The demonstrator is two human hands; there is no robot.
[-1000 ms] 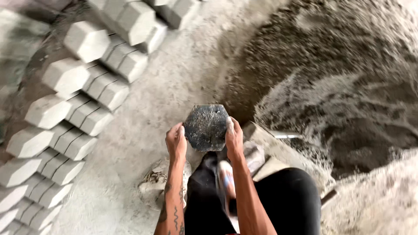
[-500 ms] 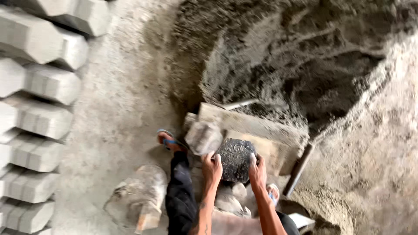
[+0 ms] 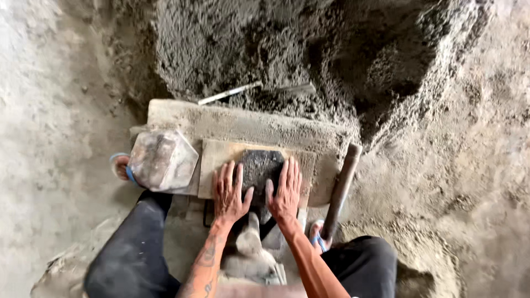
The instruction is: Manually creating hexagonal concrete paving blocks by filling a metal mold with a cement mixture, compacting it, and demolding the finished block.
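Mould [image 3: 261, 165] lowered onto board [image 3: 212, 165] | hands [image 3: 229, 193] flanking it

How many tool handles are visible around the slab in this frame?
2: a thick wooden handle leaning at the slab's right end, and a thin pale handle lying in the dark sand pile behind it. Others may be buried.

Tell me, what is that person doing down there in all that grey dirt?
A person sits at a low work block beside a heap of grey mix. The left hand and right hand press flat on either side of a dark mould resting on a board. A pale empty mould lies to the left.
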